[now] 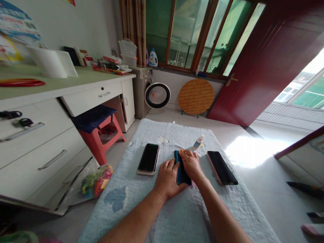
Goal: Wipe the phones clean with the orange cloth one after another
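A blue phone (181,173) lies on the light blue cloth (182,216) between my hands. My left hand (167,179) grips its left and near edges, fingers and thumb around it. In my right hand (191,163) is a small orange cloth (181,153), pressed on the far end of the blue phone. To the left lies a phone with a dark screen (149,158); a larger dark-screened phone (222,168) lies to the right. A small spray bottle (198,142) stands just beyond my right hand.
On the left are a desk (96,87) with drawers, a red stool (101,135) and a plastic bag (93,182) of colourful items. Farther back stand a washing machine (141,87) with its door open, a round wooden board (196,97) and a red door (253,67).
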A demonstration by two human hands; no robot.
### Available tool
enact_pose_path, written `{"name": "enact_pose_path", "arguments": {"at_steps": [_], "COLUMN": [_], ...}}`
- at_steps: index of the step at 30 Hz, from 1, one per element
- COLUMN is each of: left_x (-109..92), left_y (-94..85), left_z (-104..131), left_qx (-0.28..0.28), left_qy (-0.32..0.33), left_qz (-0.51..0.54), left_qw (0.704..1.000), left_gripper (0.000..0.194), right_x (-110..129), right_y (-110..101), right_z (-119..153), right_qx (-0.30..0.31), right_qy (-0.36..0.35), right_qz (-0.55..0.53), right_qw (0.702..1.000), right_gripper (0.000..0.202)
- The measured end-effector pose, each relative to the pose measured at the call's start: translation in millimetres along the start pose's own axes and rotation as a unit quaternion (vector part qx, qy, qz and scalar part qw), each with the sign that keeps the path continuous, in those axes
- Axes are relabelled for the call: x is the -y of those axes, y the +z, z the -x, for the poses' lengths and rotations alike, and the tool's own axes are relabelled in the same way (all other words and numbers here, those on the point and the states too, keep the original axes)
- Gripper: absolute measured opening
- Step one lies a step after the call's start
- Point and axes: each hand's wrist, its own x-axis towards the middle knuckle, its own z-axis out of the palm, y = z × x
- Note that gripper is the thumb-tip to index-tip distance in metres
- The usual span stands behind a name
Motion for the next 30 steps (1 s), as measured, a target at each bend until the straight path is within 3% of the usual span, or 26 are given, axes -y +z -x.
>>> {"name": "enact_pose_path", "arguments": {"at_steps": [4,11,19,24,30], "left_x": [0.5,0.0,0.5,0.2,1.2], "left_y": [0.5,-0.9,0.1,-1.6,1.0], "left_z": [0.5,0.1,0.9,0.3,1.1], "left_qx": [-0.005,-0.004,-0.004,0.004,0.008], "left_qy": [0.000,-0.002,-0.002,-0.002,-0.008], "left_qz": [-0.001,0.004,0.003,0.006,0.004], "left_qw": [1.000,1.000,1.000,1.000,1.000], "left_gripper": [0.081,0.080,0.081,0.080,0.082], "right_x": [7.8,8.3,3.7,-2.0,13.0], "right_y": [-3.4,-4.8,-6.3,1.3,5.9], "right_z": [4.9,2.6,7.8,-10.4,-31.3], "right_qx": [0.001,-0.004,0.006,-0.009,0.028], "right_qy": [-0.016,0.042,-0.029,0.001,-0.034], "right_qz": [0.004,0.025,-0.004,0.017,0.013], "right_qw": [1.000,0.999,1.000,1.000,0.999], "right_gripper": [0.033,0.030,0.029,0.029,0.027]}}
